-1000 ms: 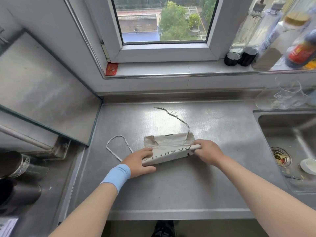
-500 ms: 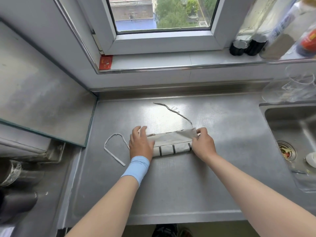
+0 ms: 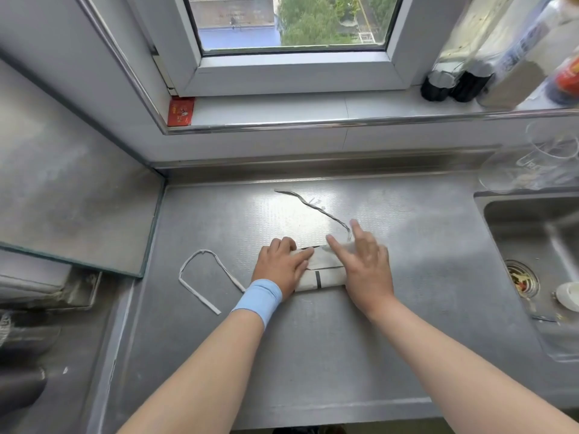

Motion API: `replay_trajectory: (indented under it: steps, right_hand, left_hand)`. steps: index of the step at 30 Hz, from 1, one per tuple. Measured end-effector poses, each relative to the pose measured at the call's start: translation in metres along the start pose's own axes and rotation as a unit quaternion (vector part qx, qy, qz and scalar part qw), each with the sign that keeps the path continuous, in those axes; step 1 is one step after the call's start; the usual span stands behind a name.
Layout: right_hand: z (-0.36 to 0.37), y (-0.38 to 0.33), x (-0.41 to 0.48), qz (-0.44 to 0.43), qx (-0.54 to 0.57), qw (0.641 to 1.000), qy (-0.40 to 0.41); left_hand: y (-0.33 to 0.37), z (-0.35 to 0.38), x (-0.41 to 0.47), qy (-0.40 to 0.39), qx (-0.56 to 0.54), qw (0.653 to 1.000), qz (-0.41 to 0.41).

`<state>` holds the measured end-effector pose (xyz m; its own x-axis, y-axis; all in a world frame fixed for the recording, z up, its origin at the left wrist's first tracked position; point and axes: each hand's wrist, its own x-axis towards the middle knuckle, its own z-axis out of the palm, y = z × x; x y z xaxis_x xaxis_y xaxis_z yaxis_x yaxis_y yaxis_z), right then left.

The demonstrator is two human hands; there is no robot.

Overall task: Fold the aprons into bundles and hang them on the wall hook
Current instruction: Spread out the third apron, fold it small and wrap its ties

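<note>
A beige apron (image 3: 321,274) with dark stripes lies folded into a short, narrow bundle on the steel counter (image 3: 313,355). My left hand (image 3: 280,266), with a light blue wristband, presses down on the bundle's left end. My right hand (image 3: 365,261) lies flat on its right end with straight, spread fingers and looks blurred. A looped neck strap (image 3: 200,277) trails out to the left of the bundle. A thin tie string (image 3: 316,208) runs back from the bundle toward the wall. No wall hook is in view.
A sink (image 3: 532,270) with a drain strainer and a small white dish sits to the right. Clear glassware (image 3: 532,170) stands at the back right. Bottles (image 3: 463,83) line the windowsill. A glass panel (image 3: 72,195) leans at the left, by dark stove parts.
The apron went from a half-raised fold to a rolled strip, and is now shorter. My right hand moved inward and opened flat over it. The camera has tilted down.
</note>
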<state>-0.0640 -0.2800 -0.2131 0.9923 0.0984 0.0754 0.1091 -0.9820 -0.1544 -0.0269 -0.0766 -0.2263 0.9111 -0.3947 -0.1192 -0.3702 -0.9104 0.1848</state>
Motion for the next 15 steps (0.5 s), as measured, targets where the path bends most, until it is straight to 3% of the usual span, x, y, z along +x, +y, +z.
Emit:
replay_trajectory:
  steps: [3,9,11,15]
  right_hand:
    - [0.009,0.001,0.003,-0.156,0.003,0.985,-0.068]
    - [0.025,0.005,0.004,-0.11,0.019,0.982,-0.152]
    - [0.026,0.003,0.005,-0.103,0.014,0.982,-0.156]
    - [0.028,0.002,0.004,-0.077,0.007,0.984,-0.163]
  left_hand:
    - [-0.005,-0.001,0.002,-0.006,-0.004,1.0,0.02]
    - [0.017,0.007,-0.007,0.065,0.039,0.995,0.057]
    - [0.023,0.018,-0.017,0.032,0.046,0.995,0.086]
    - [0.0,0.023,-0.025,-0.038,0.058,0.995,0.066]
